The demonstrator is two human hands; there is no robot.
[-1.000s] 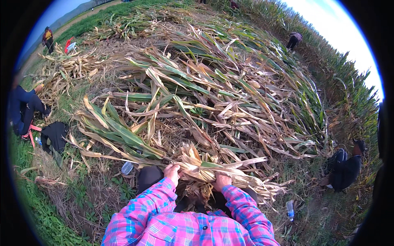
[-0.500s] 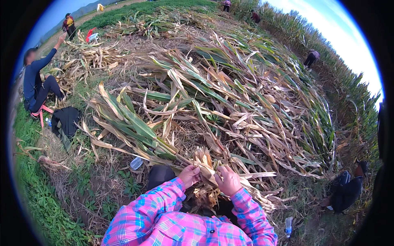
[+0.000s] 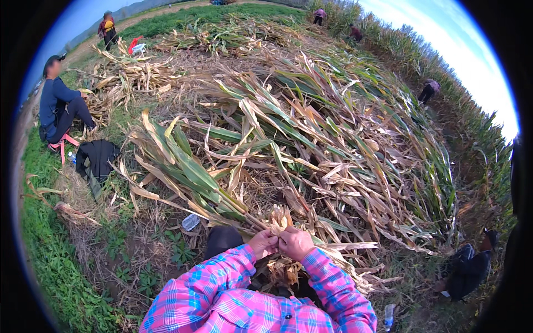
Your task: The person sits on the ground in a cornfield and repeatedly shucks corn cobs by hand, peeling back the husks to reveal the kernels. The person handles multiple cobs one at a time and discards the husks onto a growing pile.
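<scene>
Since the earlier frames both hands have closed in from apart to touching, and the view has swung so that the seated person at the left now shows in full.

The left hand [image 3: 262,243] and the right hand [image 3: 296,242] meet knuckle to knuckle, both clamped on one corn ear [image 3: 279,220] wrapped in dry husk. The ear stands upright just above the fingers, at the near edge of the pile of cut corn stalks [image 3: 288,133]. Both forearms, in pink and blue plaid sleeves, rise from the lower edge and bend inward at the wrists.

Count: one ear in hand; one large stalk pile; one smaller pile [image 3: 130,75] beyond it on the left. One seated person [image 3: 61,108] in dark blue, one dark bag [image 3: 95,158] beside that person, one clear bottle [image 3: 190,222] on the ground, near the left sleeve.
</scene>
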